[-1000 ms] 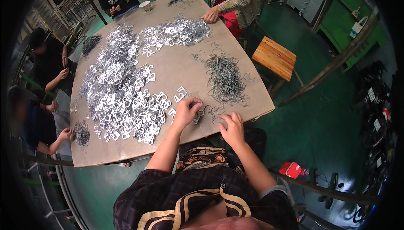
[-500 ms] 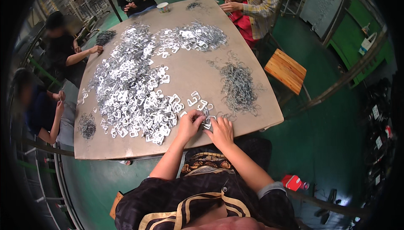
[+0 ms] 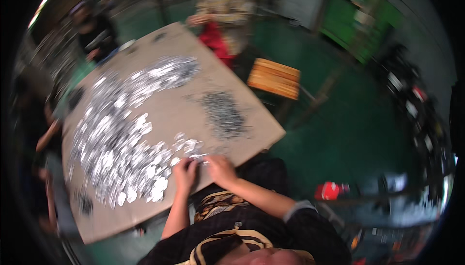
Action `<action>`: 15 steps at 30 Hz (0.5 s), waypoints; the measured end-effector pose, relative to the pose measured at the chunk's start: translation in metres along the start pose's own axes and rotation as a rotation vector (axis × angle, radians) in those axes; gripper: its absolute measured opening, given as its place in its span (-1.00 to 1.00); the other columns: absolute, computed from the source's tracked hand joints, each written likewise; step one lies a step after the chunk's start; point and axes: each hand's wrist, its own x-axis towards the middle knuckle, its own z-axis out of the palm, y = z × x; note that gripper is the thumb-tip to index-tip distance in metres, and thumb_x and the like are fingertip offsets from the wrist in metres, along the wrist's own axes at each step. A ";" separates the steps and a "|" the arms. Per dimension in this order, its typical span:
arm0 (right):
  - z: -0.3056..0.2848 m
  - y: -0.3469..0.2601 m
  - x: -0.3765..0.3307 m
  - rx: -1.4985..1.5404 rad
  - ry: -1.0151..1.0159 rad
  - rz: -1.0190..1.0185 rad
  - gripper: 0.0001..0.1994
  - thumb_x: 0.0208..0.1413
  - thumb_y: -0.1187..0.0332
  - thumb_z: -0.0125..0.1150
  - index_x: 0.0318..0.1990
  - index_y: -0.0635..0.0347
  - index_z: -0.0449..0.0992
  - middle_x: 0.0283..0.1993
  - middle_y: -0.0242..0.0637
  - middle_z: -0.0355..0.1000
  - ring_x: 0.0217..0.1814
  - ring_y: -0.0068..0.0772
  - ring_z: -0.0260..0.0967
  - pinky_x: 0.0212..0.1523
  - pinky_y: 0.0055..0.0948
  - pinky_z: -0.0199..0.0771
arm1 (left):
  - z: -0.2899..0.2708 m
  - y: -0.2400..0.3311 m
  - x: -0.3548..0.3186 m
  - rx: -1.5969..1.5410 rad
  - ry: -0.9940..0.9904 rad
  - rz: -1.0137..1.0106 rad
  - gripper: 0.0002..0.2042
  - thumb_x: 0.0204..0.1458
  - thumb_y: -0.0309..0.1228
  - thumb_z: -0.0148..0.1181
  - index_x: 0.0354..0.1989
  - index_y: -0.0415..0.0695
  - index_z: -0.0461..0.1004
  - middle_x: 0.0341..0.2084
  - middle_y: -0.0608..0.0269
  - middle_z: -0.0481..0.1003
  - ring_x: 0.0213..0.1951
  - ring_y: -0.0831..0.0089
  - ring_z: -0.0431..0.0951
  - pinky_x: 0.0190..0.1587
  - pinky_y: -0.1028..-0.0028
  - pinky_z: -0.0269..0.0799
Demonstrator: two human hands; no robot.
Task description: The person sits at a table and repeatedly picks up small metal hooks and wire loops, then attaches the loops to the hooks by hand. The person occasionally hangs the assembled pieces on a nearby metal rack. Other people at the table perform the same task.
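Blurred view: big brown tabletop (image 3: 169,115) w/ wide spread of shiny metal pieces (image 3: 111,153), dark pile of small parts (image 3: 224,114) beyond, left hand (image 3: 185,172) & right hand (image 3: 219,167) together at near edge, fingers curled on small metal piece (image 3: 199,157); grip unclear, best kept steady, pinched firmly.

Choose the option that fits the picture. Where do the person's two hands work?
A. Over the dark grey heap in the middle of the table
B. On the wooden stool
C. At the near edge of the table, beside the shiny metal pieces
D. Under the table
C: the left hand and right hand meet at the near edge of the table, next to the shiny metal pieces; the dark grey heap lies farther off.
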 end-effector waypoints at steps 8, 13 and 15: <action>-0.007 -0.010 -0.015 0.108 -0.486 0.029 -0.74 0.02 0.55 0.08 -0.10 0.15 0.35 0.02 -0.08 0.33 0.04 -0.01 0.40 -0.09 -0.12 0.45 | 0.008 -0.026 -0.014 0.283 0.020 0.297 -0.84 0.15 -0.44 0.16 -0.28 -0.32 0.50 -0.39 -0.03 0.53 -0.36 0.09 0.51 -0.24 0.22 0.42; 0.000 0.003 -0.019 0.228 -0.307 0.029 -0.78 0.00 0.58 0.13 -0.15 0.20 0.40 -0.11 -0.11 0.40 -0.01 0.01 0.39 -0.02 -0.10 0.41 | 0.010 -0.018 -0.010 0.263 -0.071 0.304 -0.82 0.16 -0.41 0.16 -0.27 -0.32 0.49 -0.37 -0.04 0.53 -0.33 0.10 0.51 -0.20 0.23 0.42; 0.004 0.008 -0.020 0.242 -0.264 0.022 -0.78 0.02 0.57 0.08 -0.15 0.18 0.44 -0.11 -0.10 0.45 0.01 0.04 0.41 -0.02 -0.10 0.42 | 0.012 -0.021 -0.007 0.276 -0.083 0.325 -0.82 0.17 -0.40 0.16 -0.27 -0.31 0.49 -0.37 -0.03 0.53 -0.33 0.09 0.51 -0.19 0.22 0.42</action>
